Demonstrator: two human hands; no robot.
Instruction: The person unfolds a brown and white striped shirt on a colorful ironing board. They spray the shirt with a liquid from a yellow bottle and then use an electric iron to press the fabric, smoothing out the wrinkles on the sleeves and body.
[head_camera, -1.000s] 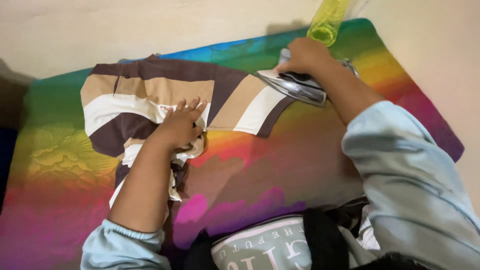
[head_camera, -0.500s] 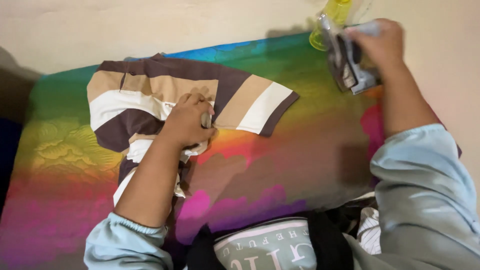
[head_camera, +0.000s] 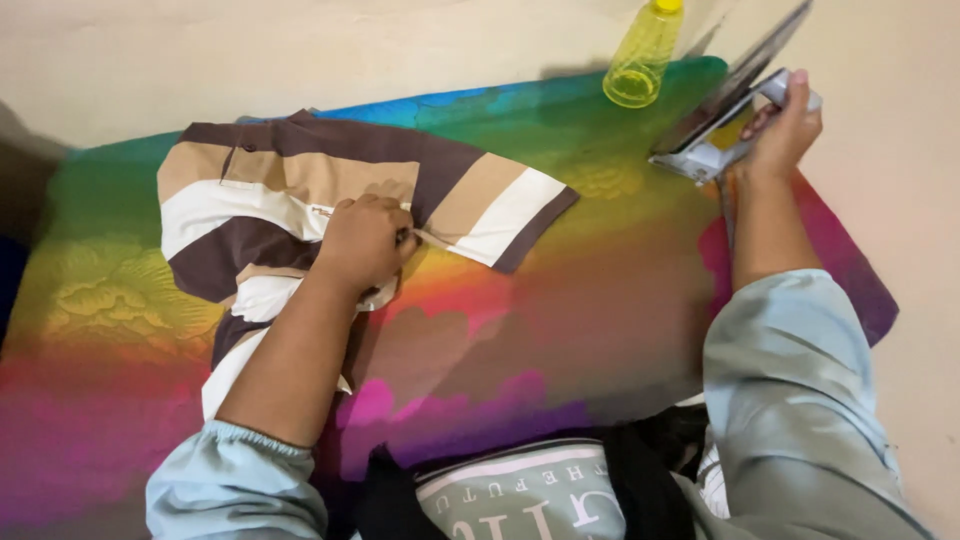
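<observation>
At the upper left of the frame, a brown, tan and white striped shirt (head_camera: 300, 215) lies spread on a rainbow-coloured blanket (head_camera: 560, 300), one sleeve pointing toward the centre. The left hand (head_camera: 365, 243) rests on the shirt near its middle, fingers curled and pinching a fold of the cloth at the seam beside the sleeve; half a second ago it pressed the same spot in much the same way, and a second ago its fingers were spread flatter. At the upper right, the right hand (head_camera: 785, 130) is clenched round the handle of a clothes iron (head_camera: 725, 105), which stands tilted on its heel at the blanket's right edge, soleplate facing left. A second ago the iron lay flat on the sleeve; half a second ago it was lifted clear, and now it is well apart from the shirt. Just left of the iron, a yellow plastic bottle (head_camera: 645, 55) stands upright at the blanket's upper edge. Pale blue sleeves (head_camera: 790, 400) cover both forearms at the bottom of the frame, and beige floor (head_camera: 350, 50) surrounds the blanket.
</observation>
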